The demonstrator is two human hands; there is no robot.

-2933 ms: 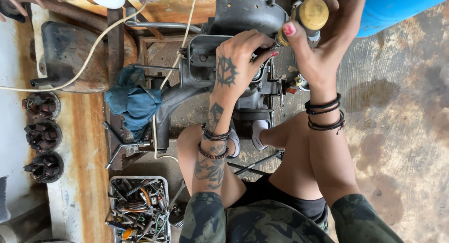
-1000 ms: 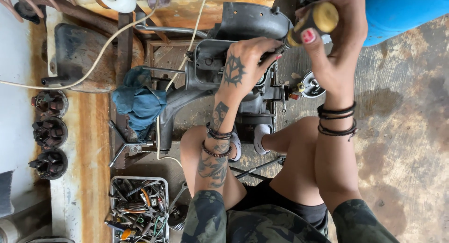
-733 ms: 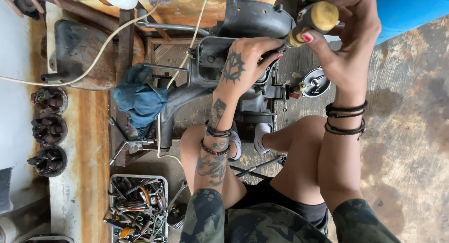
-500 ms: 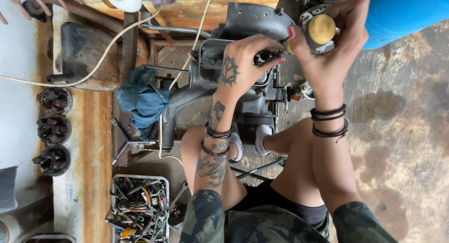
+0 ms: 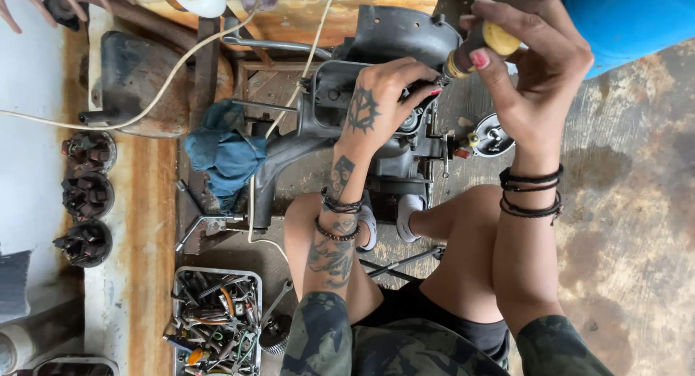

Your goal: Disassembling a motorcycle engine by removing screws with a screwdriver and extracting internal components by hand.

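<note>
Our right hand (image 5: pixel 539 72) has its fingers (image 5: pixel 483 59) wrapped tight round the yellow-handled screwdriver (image 5: pixel 478 46), shaft angled down left into the dark grey engine (image 5: pixel 376 93). Our left hand (image 5: pixel 376 104) lies flat on top of that engine, fingers (image 5: pixel 416 75) curled together over the spot where the screwdriver tip goes in; whether they pinch anything there we cannot tell. The engine sits on the floor, straight ahead beyond our knees. Just right of it lies a small round metal cover (image 5: pixel 494 135). Left of it, a blue rag (image 5: pixel 224 151) is bunched up. Near left, a tray of tools (image 5: pixel 213 322). Far left, three dark gear-like parts (image 5: pixel 87 195) in a row
</note>
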